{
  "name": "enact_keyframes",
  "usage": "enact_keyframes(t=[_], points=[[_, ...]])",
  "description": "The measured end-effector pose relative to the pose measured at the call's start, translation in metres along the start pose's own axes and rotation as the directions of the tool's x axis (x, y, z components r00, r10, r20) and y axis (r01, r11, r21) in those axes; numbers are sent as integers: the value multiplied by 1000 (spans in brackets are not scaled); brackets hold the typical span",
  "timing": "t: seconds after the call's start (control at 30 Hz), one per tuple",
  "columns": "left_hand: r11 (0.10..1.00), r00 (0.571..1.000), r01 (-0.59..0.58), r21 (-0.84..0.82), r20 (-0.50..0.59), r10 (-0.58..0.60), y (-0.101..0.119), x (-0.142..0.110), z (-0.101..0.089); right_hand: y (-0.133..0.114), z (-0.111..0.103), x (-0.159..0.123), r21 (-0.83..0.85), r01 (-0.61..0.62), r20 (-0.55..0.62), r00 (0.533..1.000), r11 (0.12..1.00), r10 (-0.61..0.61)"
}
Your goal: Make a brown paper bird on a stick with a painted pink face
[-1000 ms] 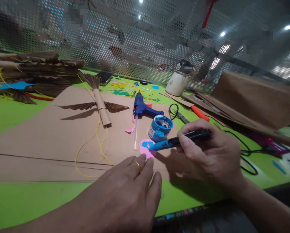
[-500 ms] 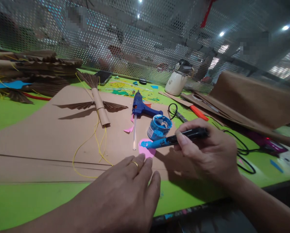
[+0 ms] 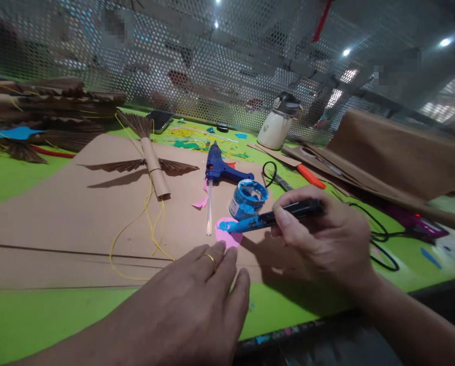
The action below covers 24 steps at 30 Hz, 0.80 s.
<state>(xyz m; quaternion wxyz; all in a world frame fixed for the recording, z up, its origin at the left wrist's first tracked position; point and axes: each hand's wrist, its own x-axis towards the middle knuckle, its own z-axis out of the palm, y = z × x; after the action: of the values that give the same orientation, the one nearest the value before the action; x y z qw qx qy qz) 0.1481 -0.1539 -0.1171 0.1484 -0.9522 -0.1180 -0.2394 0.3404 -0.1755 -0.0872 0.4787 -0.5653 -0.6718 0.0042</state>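
Note:
My right hand (image 3: pixel 322 239) is closed around a black brush handle (image 3: pixel 284 213) smeared with blue paint. Its blue tip rests on a small pink paper piece (image 3: pixel 228 235) lying on brown cardboard (image 3: pixel 70 218). My left hand (image 3: pixel 196 300), with a gold ring, lies flat with fingers stretched out; the fingertips press the near edge of the pink piece. A small open pot of blue paint (image 3: pixel 248 198) stands just behind the pink piece.
A blue glue gun (image 3: pixel 219 168) with a clear stick lies behind the pot. A brown paper bird (image 3: pixel 149 160) with yellow string lies to the left. Scissors (image 3: pixel 275 175), a white bottle (image 3: pixel 276 127), a phone (image 3: pixel 161 120), brown paper stacks and black cables surround the green table (image 3: pixel 17 173).
The brush tip has slid a little to the left across the pink piece. My left hand has stayed in place.

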Motion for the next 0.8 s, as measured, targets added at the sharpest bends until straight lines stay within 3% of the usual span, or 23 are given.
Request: enact_keyframes(t=[0.23,0.43,0.63,0.8], points=[[1000,1000,14,14,-17,-14,2,-5,2,0,-1,-1,-2,0,10,1000,1000,0],[1000,998,-7,-13,59,8,1,-3,2,-1,-2,0,3,1,-18,1000,1000,-1],[1000,1000,11,0,-24,-11,3,-7,11,-1,0,1,10,0,-2,1000,1000,0],[999,1000,16,-36,-24,-16,4,-11,13,0,2,0,27,-16,2,1000,1000,16]])
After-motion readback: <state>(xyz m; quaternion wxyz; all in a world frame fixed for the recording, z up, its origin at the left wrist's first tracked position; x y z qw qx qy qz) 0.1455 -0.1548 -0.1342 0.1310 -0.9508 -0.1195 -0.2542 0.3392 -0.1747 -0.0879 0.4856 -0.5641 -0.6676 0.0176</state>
